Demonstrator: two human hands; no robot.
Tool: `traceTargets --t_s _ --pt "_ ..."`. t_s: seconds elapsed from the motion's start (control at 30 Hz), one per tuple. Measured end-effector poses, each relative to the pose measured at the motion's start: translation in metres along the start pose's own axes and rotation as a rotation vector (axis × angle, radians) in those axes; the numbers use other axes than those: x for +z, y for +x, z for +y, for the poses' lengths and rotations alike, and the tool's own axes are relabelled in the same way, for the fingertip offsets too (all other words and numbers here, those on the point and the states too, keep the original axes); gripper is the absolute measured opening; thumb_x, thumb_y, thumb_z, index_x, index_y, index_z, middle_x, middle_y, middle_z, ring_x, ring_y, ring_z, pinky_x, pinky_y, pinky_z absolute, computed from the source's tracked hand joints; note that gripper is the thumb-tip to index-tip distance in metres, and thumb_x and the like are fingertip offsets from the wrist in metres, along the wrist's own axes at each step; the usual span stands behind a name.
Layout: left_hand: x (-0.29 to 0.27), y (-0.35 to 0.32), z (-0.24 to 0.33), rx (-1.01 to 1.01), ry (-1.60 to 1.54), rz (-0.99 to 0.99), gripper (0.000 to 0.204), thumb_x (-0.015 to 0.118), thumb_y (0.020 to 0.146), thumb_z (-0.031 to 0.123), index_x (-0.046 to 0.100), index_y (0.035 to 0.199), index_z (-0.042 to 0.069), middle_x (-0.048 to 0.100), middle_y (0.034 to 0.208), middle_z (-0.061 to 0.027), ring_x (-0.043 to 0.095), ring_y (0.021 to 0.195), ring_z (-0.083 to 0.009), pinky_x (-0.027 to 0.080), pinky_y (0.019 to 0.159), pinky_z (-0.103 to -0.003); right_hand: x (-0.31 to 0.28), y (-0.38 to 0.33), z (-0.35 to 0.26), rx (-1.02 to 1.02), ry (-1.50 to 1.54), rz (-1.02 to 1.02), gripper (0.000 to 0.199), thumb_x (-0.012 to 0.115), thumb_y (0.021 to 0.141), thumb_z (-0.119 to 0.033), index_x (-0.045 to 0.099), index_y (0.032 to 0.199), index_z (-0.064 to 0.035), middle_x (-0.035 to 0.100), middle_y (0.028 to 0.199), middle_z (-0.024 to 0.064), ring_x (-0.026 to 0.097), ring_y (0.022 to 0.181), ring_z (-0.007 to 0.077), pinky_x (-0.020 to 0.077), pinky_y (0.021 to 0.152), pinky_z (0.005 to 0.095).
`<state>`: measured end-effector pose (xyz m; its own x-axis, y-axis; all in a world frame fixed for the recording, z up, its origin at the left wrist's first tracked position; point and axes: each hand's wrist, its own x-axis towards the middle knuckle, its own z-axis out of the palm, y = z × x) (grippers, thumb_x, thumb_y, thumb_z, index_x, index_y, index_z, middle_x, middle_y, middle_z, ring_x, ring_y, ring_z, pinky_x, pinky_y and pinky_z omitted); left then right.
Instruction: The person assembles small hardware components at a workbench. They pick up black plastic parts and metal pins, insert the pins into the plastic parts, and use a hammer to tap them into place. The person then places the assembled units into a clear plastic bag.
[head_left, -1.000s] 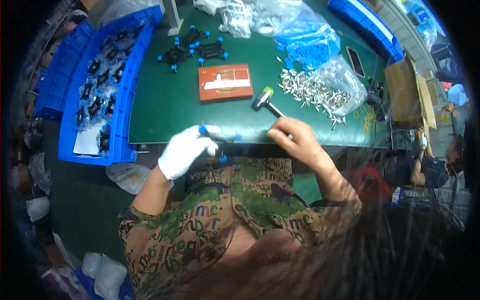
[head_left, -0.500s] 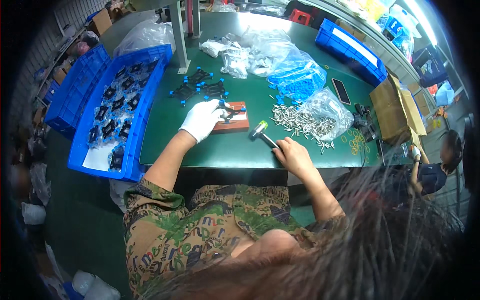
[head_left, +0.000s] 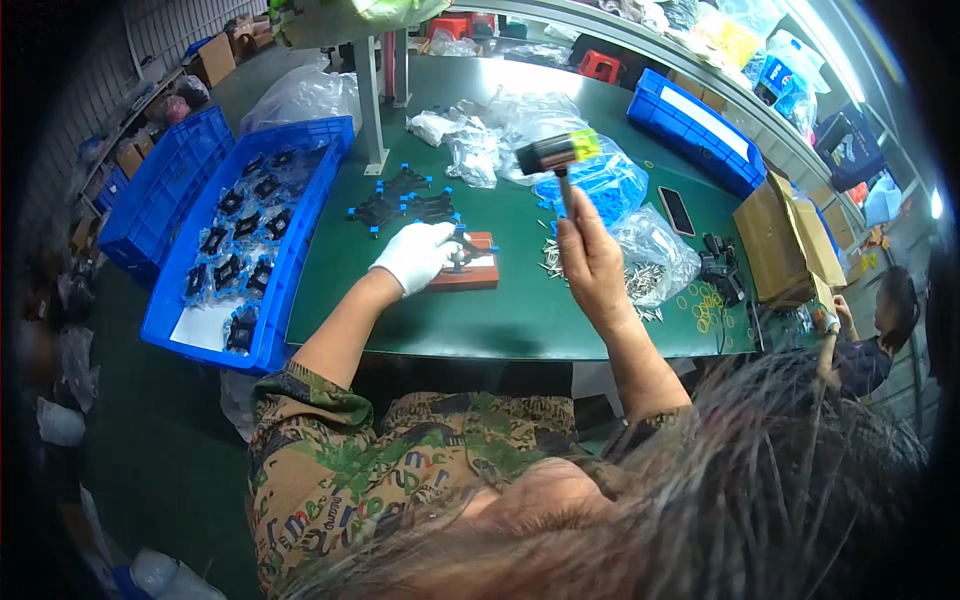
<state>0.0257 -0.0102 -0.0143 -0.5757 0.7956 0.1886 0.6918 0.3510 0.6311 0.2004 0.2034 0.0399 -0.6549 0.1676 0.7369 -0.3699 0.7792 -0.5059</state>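
My right hand is bare and wrapped round the handle of a mallet with a black and yellow-green head, raised above the green table. In a white glove, my left hand grips the near side of a black X-shaped bracket with blue tips. That bracket rests on a reddish-brown block; my glove covers part of it. Just beyond lie several similar black brackets. Behind my right hand is a pile of small silver metal pins, partly hidden by the hand.
At left, a blue crate holds several bagged brackets. A clear bag of blue pieces, a phone, yellow rings and a cardboard box lie to the right. A metal post stands at the back. Another person is at far right.
My right hand has lifted the mallet from low over the table to well above it. My left hand stays at the bracket on the block. The whole view has shifted slightly.
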Motion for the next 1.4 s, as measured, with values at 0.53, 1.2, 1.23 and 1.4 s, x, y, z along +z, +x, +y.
traceTargets --t_s 0.53,1.2,1.23,1.4 --pt "-0.007 0.004 -0.015 -0.105 -0.346 0.056 0.052 0.071 0.086 0.005 0.053 0.135 0.007 0.068 0.103 -0.0105 0.068 0.090 -0.0182 0.058 0.075 -0.032 -0.006 -0.042 0.011 0.178 -0.148 -0.234 0.039 0.065 0.098 -0.014 0.058 0.135 -0.0004 0.069 0.115 0.0237 0.070 0.105 0.0359 0.0550 0.087 0.0380" --pt "0.020 0.002 -0.020 0.007 0.318 0.216 0.025 0.065 0.093 0.029 0.065 0.100 0.006 0.068 0.089 -0.0210 0.065 0.087 -0.0400 0.050 0.081 -0.048 0.000 -0.059 0.025 0.242 -0.081 -0.246 0.041 0.063 0.100 -0.016 0.056 0.138 -0.0021 0.070 0.117 0.0209 0.072 0.104 0.0285 0.0541 0.088 0.0350" --pt "0.020 0.001 -0.016 0.020 0.365 0.238 0.024 0.064 0.093 0.030 0.066 0.099 0.007 0.068 0.088 -0.0208 0.065 0.086 -0.0391 0.050 0.083 -0.047 0.000 -0.056 0.022 0.264 -0.083 -0.263 0.041 0.063 0.100 -0.017 0.056 0.138 -0.0024 0.070 0.117 0.0209 0.072 0.104 0.0285 0.0542 0.088 0.0354" --pt "0.018 0.000 -0.003 0.118 0.470 0.192 0.019 0.066 0.093 0.026 0.066 0.098 0.008 0.066 0.084 -0.0157 0.064 0.092 -0.0328 0.044 0.094 -0.045 0.008 -0.032 0.016 0.249 -0.173 -0.340 0.037 0.060 0.101 -0.017 0.056 0.135 -0.0045 0.069 0.110 0.0233 0.069 0.098 0.0399 0.0544 0.081 0.0432"
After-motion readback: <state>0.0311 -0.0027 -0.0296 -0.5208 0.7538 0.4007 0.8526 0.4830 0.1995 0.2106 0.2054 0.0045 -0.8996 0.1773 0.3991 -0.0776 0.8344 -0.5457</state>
